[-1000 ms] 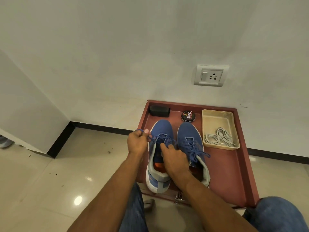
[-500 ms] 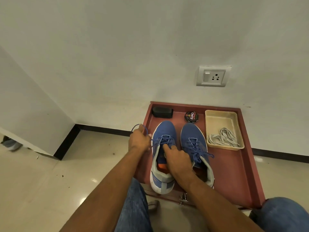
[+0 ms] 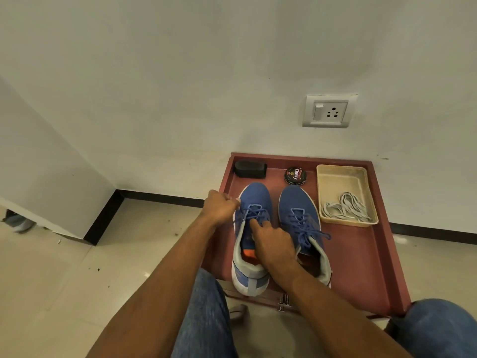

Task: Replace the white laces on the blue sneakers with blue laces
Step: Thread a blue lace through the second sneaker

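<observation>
Two blue sneakers stand side by side on a red-brown tray, toes toward the wall. The left sneaker carries a blue lace through its eyelets. My left hand grips an end of that lace at the shoe's left edge. My right hand rests over the shoe's opening, its index finger pressing on the lacing near the tongue. The right sneaker is laced in blue, its ends lying loose across it. White laces lie bundled in a beige bin.
A black brush block and a round shoe polish tin sit at the tray's far edge. A wall socket is above. My knees in jeans frame the tray's near side. Tiled floor spreads to the left.
My left hand has pulled the lace end in closer to the shoe, and the loop above it is gone. My right hand stays on the left sneaker's tongue.
</observation>
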